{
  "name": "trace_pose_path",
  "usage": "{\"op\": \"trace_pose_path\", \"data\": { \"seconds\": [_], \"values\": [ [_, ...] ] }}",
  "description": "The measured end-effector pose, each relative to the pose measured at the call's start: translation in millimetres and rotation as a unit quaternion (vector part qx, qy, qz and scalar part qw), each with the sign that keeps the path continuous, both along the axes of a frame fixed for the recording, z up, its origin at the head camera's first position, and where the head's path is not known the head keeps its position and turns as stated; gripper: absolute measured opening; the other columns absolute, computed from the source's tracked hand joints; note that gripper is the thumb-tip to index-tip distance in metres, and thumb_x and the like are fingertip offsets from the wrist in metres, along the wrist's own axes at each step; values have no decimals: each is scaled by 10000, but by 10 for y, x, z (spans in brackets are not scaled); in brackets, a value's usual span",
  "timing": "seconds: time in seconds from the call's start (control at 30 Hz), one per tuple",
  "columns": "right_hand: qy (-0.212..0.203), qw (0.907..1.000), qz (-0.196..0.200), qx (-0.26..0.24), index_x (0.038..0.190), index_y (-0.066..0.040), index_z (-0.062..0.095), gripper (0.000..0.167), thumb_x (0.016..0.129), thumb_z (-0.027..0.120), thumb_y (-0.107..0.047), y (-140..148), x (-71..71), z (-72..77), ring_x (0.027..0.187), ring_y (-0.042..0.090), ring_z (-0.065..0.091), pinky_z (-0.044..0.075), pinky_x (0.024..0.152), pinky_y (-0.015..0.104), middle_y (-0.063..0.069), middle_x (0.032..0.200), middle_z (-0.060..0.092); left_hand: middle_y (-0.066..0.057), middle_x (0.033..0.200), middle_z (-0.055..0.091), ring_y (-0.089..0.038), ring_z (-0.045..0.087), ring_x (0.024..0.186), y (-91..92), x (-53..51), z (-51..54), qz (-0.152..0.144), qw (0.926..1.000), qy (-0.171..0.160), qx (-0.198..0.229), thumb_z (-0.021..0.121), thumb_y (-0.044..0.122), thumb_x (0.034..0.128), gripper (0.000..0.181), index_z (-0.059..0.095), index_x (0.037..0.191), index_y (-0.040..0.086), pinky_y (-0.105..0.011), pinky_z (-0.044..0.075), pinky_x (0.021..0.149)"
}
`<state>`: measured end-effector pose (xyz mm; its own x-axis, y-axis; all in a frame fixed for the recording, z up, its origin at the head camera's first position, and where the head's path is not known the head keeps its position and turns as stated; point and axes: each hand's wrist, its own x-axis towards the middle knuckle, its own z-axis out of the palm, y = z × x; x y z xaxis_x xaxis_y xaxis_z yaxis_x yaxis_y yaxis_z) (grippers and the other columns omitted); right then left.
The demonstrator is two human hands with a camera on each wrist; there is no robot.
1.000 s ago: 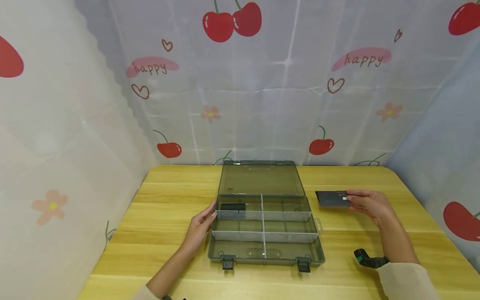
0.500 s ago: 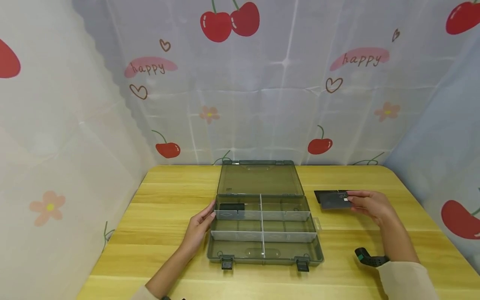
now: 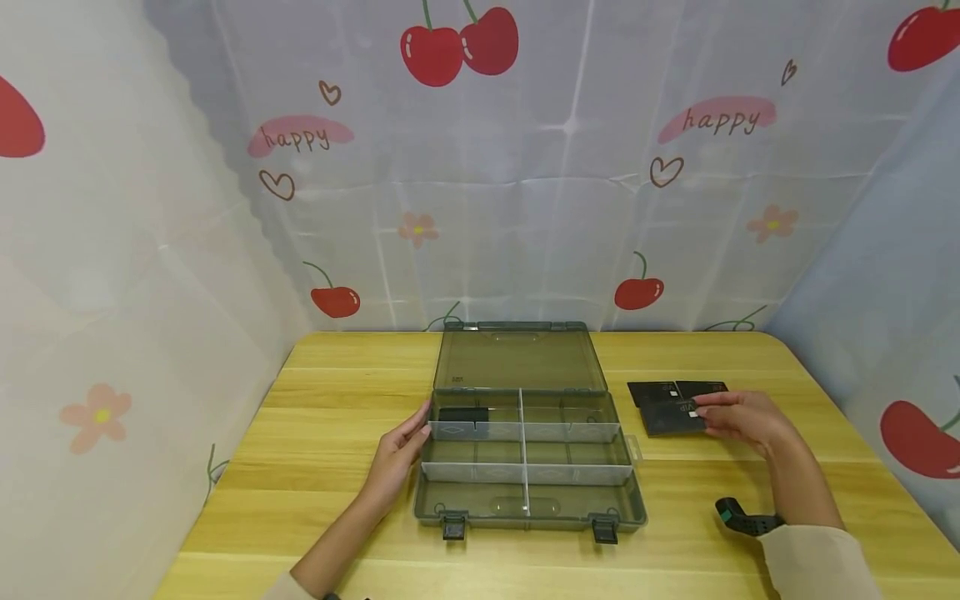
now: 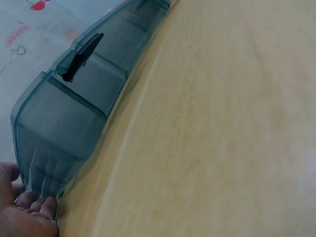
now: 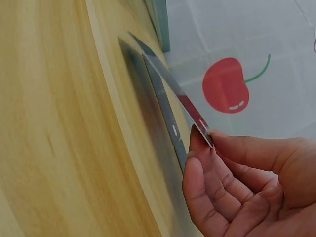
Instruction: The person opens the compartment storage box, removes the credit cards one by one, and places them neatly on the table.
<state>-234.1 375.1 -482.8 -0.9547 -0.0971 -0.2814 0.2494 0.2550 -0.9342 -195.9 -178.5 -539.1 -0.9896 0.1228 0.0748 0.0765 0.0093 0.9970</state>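
Note:
A black VIP card (image 3: 669,417) is pinched between the thumb and fingers of my right hand (image 3: 750,418), at the table's right side. It tilts slightly above another dark card (image 5: 163,108) in the right wrist view. Two more black cards, a left one (image 3: 651,392) and a right one (image 3: 702,387), lie just behind. My left hand (image 3: 396,454) rests against the left wall of a translucent grey-green compartment box (image 3: 525,523). In the left wrist view my left fingertips (image 4: 37,202) touch the box's outer side near its base.
The box lid (image 3: 521,358) lies folded back toward the patterned curtain (image 3: 487,200). White dividers (image 3: 480,472) split the box into several compartments; a dark flat item (image 3: 465,414) sits in the back-left one. Two latches (image 3: 453,527) hang down at the front of the wooden table (image 3: 337,358).
My right hand has moved slightly toward me with the pinched card, drawing it off the others, so the cards behind now show. My left hand and the box have stayed put.

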Motion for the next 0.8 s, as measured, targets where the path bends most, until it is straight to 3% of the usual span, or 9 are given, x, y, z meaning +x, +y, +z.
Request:
{"op": "trace_pose_path", "data": {
  "seconds": [0.3, 0.53, 0.8],
  "values": [
    [-42, 9994, 272, 196, 1297, 225, 533, 393, 999, 607, -19, 43, -1, -70, 826, 131, 720, 623, 757, 315, -21, 967, 734, -28, 1606, 364, -214, 300, 1489, -4, -8, -7, -28, 10000, 46, -9, 553, 216, 1064, 503, 439, 1538, 90, -311, 306, 1150],
    [-131, 9983, 134, 559, 1276, 221, 549, 378, 992, 622, -17, 33, -5, -66, 806, 147, 720, 625, 745, 325, -4, 960, 732, 15, 1594, 388, -166, 321, 1478, -1, 10, 10, -32, 10000, 19, 31, 562, 238, 1061, 507, 445, 1536, 103, -281, 312, 1147],
    [-37, 9960, 77, 885, 1288, 203, 555, 395, 1020, 598, -83, 19, -14, -75, 781, 142, 672, 623, 726, 304, -27, 942, 707, -79, 1616, 343, -281, 275, 1495, -3, 6, -5, -89, 9997, 226, -84, 552, 251, 1065, 540, 412, 1541, 38, -233, 326, 1113]
  ]
}}
